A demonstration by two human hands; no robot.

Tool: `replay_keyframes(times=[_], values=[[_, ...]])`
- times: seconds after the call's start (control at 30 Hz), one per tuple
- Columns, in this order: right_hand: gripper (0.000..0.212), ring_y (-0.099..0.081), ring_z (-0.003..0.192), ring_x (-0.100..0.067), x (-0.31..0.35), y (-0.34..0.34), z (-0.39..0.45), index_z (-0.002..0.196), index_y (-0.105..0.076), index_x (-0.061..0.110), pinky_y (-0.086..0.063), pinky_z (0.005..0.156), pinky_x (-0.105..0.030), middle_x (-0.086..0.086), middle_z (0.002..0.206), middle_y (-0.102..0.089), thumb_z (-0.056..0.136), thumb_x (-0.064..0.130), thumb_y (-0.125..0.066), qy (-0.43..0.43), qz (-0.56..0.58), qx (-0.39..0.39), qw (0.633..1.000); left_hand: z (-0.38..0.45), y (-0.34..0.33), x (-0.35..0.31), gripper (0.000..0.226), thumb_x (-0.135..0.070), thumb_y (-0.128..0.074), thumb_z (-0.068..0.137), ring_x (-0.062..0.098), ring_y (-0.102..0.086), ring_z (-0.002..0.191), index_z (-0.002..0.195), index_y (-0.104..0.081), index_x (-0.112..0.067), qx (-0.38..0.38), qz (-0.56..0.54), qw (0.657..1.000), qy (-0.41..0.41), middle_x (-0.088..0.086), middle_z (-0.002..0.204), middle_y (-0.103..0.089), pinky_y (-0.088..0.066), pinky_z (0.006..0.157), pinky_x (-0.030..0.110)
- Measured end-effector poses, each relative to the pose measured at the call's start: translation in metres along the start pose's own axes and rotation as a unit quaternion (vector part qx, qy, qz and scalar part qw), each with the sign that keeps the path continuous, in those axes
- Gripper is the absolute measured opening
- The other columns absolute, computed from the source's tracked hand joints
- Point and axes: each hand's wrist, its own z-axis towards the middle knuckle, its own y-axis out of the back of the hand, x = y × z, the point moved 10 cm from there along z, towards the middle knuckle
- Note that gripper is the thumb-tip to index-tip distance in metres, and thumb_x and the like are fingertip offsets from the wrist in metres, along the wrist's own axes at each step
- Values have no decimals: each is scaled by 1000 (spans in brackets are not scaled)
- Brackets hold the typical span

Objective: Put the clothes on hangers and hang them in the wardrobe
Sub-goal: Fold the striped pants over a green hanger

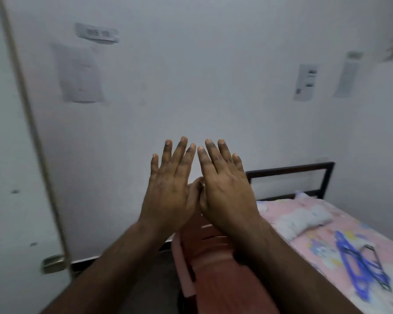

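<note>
Blue plastic hangers (359, 266) lie tangled in a heap on the pink bed (322, 236).

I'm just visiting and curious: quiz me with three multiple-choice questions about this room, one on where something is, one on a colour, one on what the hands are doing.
1. Where do the hangers lie?
A. on the bed
B. on the chair
C. on the floor

2. What colour is the chair?
A. green
B. reddish-brown
C. white

3. What state are the left hand and right hand in?
A. gripping a hanger
B. folding a shirt
C. open, holding nothing

Answers:
1 A: they rest on the pink sheet at the right.
2 B: its slatted back below the hands shows that tint.
3 C: all fingers are straight and spread, raised before the wall.
</note>
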Motion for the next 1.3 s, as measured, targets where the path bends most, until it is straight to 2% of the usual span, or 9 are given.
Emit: replay_keyframes(times=[0.17,0.23,0.3,0.4,0.53,0.63,0.93,1.3], values=[[68,-14,154,-31,-139,22,-40,155,-32,8,-19,123,-53,-13,164,-25,87,18,-37,-76,-62,17,995,37,-107,-104,66,-46,-20,99,16,6,155,159,-20,-19,38,-71,996,-40,-2,168,-7,-4,126,48],[71,-14,154,-31,-187,28,-60,154,-32,8,-20,122,-54,-13,163,-26,86,24,-24,-107,-80,25,991,44,-147,-142,65,-47,-21,100,17,5,155,159,-21,-19,57,-94,992,-61,-2,168,-8,-4,126,48],[72,-15,154,-31,-230,29,-83,154,-33,7,-21,121,-55,-13,163,-27,85,25,-19,-139,-97,37,985,47,-187,-176,65,-46,-25,101,17,6,155,159,-21,-19,87,-117,986,-77,-2,168,-7,-3,126,48],[72,-16,153,-32,-293,27,-122,153,-33,7,-22,120,-56,-13,163,-27,85,26,-20,-199,-116,65,971,44,-248,-225,63,-41,-34,103,17,7,155,159,-22,-18,135,-160,973,-102,-2,168,-8,-1,126,48],[69,-9,154,-30,-369,17,-177,156,-27,9,-19,122,-54,-11,165,-21,89,14,-46,-279,-152,117,941,33,-325,-282,61,-35,-43,102,18,4,155,158,-25,-15,196,-214,947,-135,0,167,-12,0,126,46],[69,-6,155,-29,-420,12,-215,157,-22,11,-16,123,-52,-9,166,-17,92,15,-48,-330,-183,145,915,26,-378,-323,63,-27,-53,101,21,-1,155,157,-28,-13,238,-245,927,-154,2,167,-15,-5,125,51],[68,-3,155,-26,-532,27,-324,158,-19,12,-11,123,-48,-7,167,-15,95,14,-45,-488,-217,168,828,-5,-496,-448,63,-23,-55,99,28,-6,155,156,-30,-10,323,-307,854,-266,5,166,-19,-8,123,53],[67,-6,155,-25,-604,114,-521,158,-19,14,-13,123,-50,-4,166,-18,97,18,-46,-645,-230,183,705,-119,-554,-648,64,-34,-44,103,23,2,156,160,-20,-16,412,-340,744,-401,0,168,-14,0,124,46]])
